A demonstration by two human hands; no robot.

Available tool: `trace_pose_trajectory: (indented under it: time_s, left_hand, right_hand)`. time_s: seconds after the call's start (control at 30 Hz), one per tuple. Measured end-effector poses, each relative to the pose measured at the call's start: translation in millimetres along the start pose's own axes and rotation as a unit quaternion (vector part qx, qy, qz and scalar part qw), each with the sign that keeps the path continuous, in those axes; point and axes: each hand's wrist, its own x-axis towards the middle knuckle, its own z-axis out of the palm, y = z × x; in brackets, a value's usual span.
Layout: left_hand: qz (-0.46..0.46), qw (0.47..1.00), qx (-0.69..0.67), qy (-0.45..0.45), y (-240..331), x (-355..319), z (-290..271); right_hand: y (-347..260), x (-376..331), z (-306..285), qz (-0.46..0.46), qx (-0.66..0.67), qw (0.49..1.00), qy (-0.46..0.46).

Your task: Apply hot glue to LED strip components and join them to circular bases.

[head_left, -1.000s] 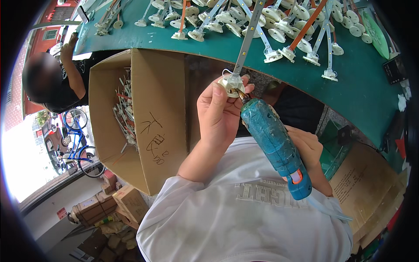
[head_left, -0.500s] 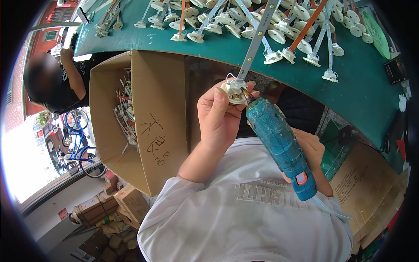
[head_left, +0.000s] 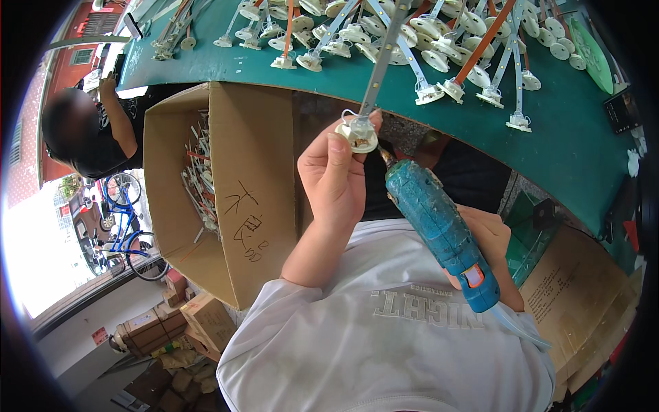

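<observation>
My left hand (head_left: 336,182) closed its grip on the white round base (head_left: 357,135) at centre frame, so my right hand (head_left: 491,240), wrapped around the blue screwdriver (head_left: 439,230), could press its tip in.

**Hidden and cut off around the blue screwdriver**

The blue screwdriver (head_left: 443,233) is covering most of the right hand (head_left: 491,244). Its bit tip is disappearing behind the white fitting (head_left: 357,134). Above it, the metal strip (head_left: 384,58) is running off the top edge.
</observation>
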Motion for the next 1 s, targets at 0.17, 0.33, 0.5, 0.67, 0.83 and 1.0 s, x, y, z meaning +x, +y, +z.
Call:
trace_pose_trajectory:
  time_s: [0.17,0.33,0.5,0.67,0.83,1.0]
  left_hand:
    - [0.114,0.990,0.079,-0.004,2,8,-10]
    - [0.322,0.867,0.380,-0.010,9,15,-12]
    - [0.361,0.836,0.412,-0.008,2,13,-12]
    - [0.422,0.801,0.419,-0.061,5,15,-11]
    - [0.420,0.802,0.420,-0.056,7,15,-13]
    - [0.426,0.798,0.422,-0.058,6,16,-14]
  right_hand:
    - [-7,0,-7,0.032,0.034,0.999,-0.028]
    - [-15,-5,-20,0.088,0.017,0.993,-0.083]
    - [-10,-7,-24,0.079,0.057,0.991,-0.095]
    - [-15,6,-17,0.102,0.054,0.988,-0.102]
    - [-9,3,-15,0.122,0.053,0.986,-0.104]
    - [13,-1,-14,-0.100,0.038,0.988,-0.108]
